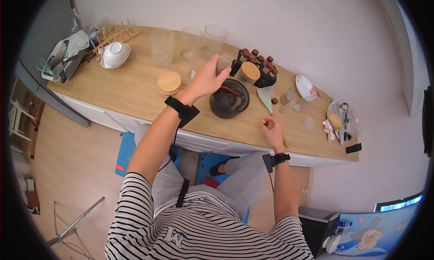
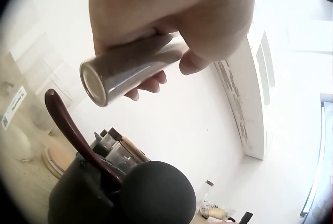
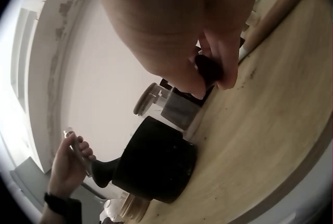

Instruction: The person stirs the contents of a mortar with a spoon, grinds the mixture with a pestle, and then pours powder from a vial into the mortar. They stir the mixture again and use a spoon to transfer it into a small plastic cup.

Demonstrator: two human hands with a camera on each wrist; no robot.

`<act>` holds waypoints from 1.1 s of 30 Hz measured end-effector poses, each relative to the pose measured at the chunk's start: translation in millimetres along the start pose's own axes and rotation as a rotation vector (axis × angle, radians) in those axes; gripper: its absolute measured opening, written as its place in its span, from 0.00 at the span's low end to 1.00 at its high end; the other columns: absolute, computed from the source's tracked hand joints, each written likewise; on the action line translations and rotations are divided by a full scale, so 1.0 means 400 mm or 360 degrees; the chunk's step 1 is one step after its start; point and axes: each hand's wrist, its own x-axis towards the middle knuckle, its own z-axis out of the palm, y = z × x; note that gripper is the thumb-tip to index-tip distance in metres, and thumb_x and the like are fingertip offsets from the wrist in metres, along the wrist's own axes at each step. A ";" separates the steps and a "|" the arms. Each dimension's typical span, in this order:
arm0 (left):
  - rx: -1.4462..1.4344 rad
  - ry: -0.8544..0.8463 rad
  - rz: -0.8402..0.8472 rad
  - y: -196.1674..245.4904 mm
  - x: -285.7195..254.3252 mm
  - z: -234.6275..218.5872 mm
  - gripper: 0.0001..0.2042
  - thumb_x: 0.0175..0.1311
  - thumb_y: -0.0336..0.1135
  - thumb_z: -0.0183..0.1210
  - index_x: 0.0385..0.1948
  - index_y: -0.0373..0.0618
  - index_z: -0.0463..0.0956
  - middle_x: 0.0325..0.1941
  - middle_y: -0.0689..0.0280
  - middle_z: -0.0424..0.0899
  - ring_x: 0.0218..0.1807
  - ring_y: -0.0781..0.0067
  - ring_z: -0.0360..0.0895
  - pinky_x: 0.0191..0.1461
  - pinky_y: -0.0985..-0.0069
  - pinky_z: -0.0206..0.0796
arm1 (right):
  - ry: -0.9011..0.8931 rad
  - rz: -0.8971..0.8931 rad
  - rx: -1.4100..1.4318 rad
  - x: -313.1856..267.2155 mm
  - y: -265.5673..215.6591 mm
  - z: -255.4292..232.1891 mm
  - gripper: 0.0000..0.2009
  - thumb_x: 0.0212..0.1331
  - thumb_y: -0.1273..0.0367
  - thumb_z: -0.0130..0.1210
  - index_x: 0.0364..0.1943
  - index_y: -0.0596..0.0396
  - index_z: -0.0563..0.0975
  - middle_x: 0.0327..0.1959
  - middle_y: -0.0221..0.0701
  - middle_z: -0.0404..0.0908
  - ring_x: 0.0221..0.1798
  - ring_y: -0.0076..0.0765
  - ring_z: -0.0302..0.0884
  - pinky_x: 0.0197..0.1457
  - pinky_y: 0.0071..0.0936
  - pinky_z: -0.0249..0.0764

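Observation:
My left hand (image 1: 209, 80) grips a small glass tube (image 2: 135, 68) with brownish contents, tilted over a black mortar (image 1: 229, 107). In the left wrist view the tube's round base faces the camera, while the fingers hide its other end. Inside the mortar stand a black pestle (image 2: 158, 193) with a rounded end and a dark red handle (image 2: 73, 125). To the right, my right hand (image 1: 273, 134) pinches a small dark brown cap (image 3: 208, 69) between thumb and fingers, above a spatula with a pale green head (image 1: 265, 96) and wooden handle.
Behind the mortar are a wooden-lidded jar (image 1: 250, 72) and a black rack (image 1: 264, 81) of brown-capped tubes. Tall clear glasses (image 1: 162, 50) line the wall. Another wooden lid (image 1: 169, 82) lies left, a patterned bowl (image 1: 306, 88) and a wire basket (image 1: 337, 113) right.

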 end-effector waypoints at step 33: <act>0.0121 0.0133 0.0151 0.044 -0.050 -0.016 0.14 0.73 0.37 0.62 0.48 0.38 0.70 0.31 0.51 0.79 0.31 0.54 0.76 0.37 0.63 0.70 | -0.0099 -0.1136 -0.1023 0.052 -0.413 0.285 0.31 0.55 0.63 0.71 0.62 0.57 0.72 0.52 0.42 0.74 0.49 0.50 0.82 0.46 0.42 0.81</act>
